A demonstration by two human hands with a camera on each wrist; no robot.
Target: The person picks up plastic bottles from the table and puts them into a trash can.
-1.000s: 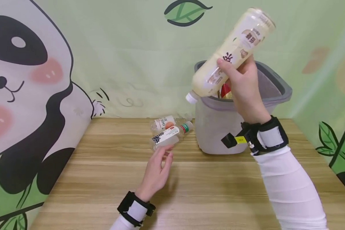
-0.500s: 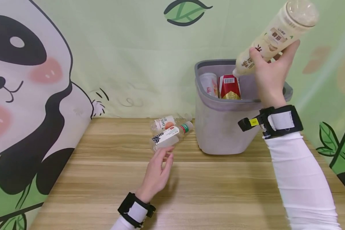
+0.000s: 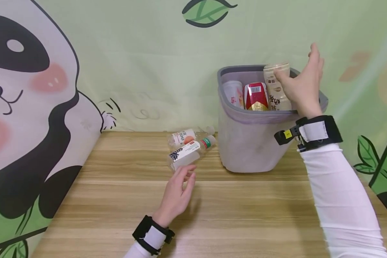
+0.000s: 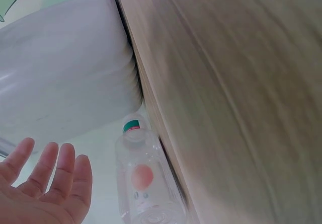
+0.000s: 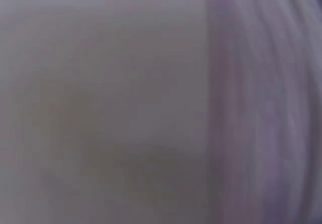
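A cream-coloured drink bottle (image 3: 275, 89) stands base up in the grey bin (image 3: 248, 143), leaning against its front rim. Beside its upper end is my right hand (image 3: 304, 80), fingers spread and pointing up, the thumb over the bottle's edge; whether it touches cannot be told. My left hand (image 3: 175, 193) hovers over the table with relaxed fingers, holding nothing. Just past its fingertips lie two clear plastic bottles, one with a white-and-black label (image 3: 185, 152) and one with a peach label (image 3: 184, 138). In the left wrist view, the peach picture shows on a clear bottle (image 4: 146, 178).
Inside the bin, a red can (image 3: 256, 96) and a white can-like container (image 3: 233, 93) sit left of the cream bottle. The wooden table (image 3: 116, 197) meets a panda-printed backdrop (image 3: 142, 71). The right wrist view is blurred, with a purplish bin surface (image 5: 261, 108) up close.
My right hand has moved right, tipped the cream bottle cap down into the bin and let it go. Its fingers have spread. The left hand and clear bottles stay put.
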